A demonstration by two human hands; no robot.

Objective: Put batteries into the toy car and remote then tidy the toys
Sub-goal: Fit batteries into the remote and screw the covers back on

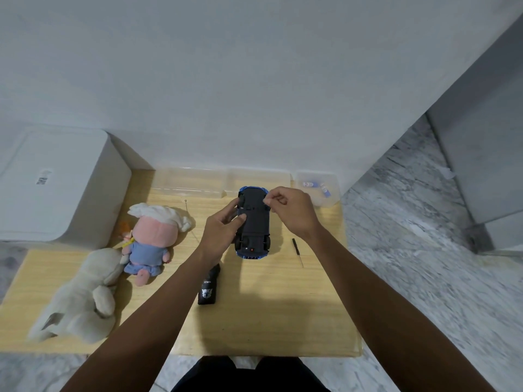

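A low wooden table [283,321] sits against a pale wall, marble floor open to its right. The blue toy car [253,223] lies upside down at the table's far middle. The left hand [220,230] grips its left side; the right hand [288,210] pinches at its far right edge, what it holds too small to tell. The black remote [209,290] lies nearer, a screwdriver [296,250] right, plush toys left.

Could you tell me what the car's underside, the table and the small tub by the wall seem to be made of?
Car: likely matte black moulded plastic, with a glossy blue rim. Table: pale wood or wood-look laminate, with visible grain. Tub: clear plastic, see-through.
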